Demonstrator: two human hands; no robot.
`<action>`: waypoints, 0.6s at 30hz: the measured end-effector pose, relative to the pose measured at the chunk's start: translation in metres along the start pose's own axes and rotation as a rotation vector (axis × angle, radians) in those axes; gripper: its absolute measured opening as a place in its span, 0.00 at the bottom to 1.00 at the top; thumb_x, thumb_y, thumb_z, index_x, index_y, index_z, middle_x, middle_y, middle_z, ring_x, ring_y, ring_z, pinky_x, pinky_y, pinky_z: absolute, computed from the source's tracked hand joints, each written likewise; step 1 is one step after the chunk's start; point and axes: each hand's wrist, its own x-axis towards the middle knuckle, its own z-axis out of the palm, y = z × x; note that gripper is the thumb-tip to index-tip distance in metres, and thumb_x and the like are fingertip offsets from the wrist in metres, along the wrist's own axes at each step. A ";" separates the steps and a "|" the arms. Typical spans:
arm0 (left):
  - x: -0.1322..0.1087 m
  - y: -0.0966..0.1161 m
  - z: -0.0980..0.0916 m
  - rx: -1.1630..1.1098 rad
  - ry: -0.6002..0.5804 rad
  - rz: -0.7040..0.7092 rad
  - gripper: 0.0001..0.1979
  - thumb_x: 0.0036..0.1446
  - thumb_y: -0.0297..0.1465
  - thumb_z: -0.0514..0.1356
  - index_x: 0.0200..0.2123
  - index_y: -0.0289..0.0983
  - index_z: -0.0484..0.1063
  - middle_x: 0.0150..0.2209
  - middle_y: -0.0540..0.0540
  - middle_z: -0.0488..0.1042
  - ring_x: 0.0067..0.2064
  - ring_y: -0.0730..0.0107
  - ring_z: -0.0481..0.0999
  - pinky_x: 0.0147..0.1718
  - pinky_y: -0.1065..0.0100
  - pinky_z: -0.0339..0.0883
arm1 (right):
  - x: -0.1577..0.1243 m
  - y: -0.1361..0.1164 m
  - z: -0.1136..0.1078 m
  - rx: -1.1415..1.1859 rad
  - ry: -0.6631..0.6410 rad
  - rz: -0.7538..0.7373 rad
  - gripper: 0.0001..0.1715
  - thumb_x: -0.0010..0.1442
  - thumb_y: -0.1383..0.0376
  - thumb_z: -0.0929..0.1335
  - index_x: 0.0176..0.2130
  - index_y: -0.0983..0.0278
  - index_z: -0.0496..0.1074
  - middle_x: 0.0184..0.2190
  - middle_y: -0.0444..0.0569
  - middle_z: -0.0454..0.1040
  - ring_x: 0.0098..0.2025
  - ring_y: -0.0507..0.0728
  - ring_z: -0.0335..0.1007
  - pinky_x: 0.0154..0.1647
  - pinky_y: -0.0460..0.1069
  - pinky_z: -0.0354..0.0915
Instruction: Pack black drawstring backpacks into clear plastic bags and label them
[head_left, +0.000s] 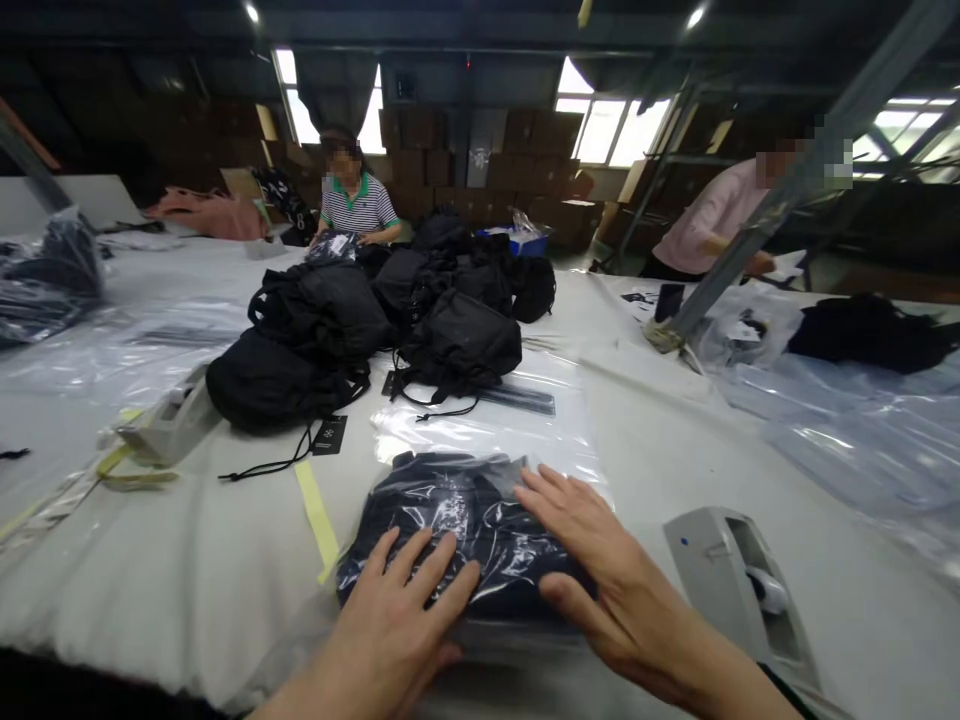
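Note:
In front of me a dark bag (pixel 457 500) lies flat inside a clear plastic sleeve, right at the near side of the table. My left hand (pixel 397 610) rests on its front left part, fingers spread and palm down. Over the right side of the package lies my right hand (pixel 615 570), fingers stretched out and thumb apart. Neither hand grips anything. Just beyond the package, a stack of clear plastic bags (pixel 555 440) is spread on the table.
Several black drawstring bags (pixel 322 310) are heaped ahead, one with a black tag (pixel 328 435). Grey tape dispensers (pixel 731 570) (pixel 172 415) stand to either side. A person in a striped shirt (pixel 356 205) works across the table; another in pink (pixel 709 215) is beyond a metal post (pixel 742 250).

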 end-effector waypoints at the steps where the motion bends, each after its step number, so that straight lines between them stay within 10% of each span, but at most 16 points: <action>1: -0.003 0.000 0.006 0.045 0.045 0.026 0.31 0.59 0.40 0.62 0.64 0.48 0.59 0.62 0.45 0.66 0.59 0.50 0.67 0.57 0.48 0.57 | 0.006 0.005 0.010 -0.015 -0.119 0.054 0.34 0.65 0.50 0.64 0.65 0.59 0.60 0.66 0.55 0.58 0.67 0.71 0.50 0.65 0.72 0.49; 4: -0.012 0.000 0.020 0.097 0.209 0.001 0.24 0.62 0.42 0.59 0.61 0.53 0.63 0.59 0.50 0.70 0.56 0.55 0.68 0.56 0.53 0.53 | 0.002 0.019 0.036 -0.029 -0.318 0.228 0.38 0.61 0.48 0.67 0.65 0.60 0.62 0.67 0.58 0.54 0.67 0.73 0.49 0.64 0.72 0.51; 14: -0.047 -0.006 0.037 -0.092 0.327 -0.082 0.21 0.66 0.25 0.52 0.58 0.46 0.69 0.57 0.44 0.72 0.57 0.61 0.68 0.57 0.61 0.55 | -0.048 0.036 0.053 -0.006 -0.138 0.232 0.41 0.62 0.49 0.67 0.67 0.63 0.57 0.67 0.58 0.55 0.66 0.69 0.55 0.63 0.64 0.59; 18: -0.069 -0.033 0.036 -0.315 0.404 -0.332 0.21 0.68 0.42 0.47 0.54 0.41 0.72 0.55 0.39 0.73 0.55 0.58 0.71 0.53 0.62 0.63 | -0.052 0.048 0.061 -0.057 -0.085 0.163 0.39 0.63 0.55 0.66 0.68 0.58 0.53 0.67 0.53 0.56 0.63 0.68 0.61 0.60 0.60 0.64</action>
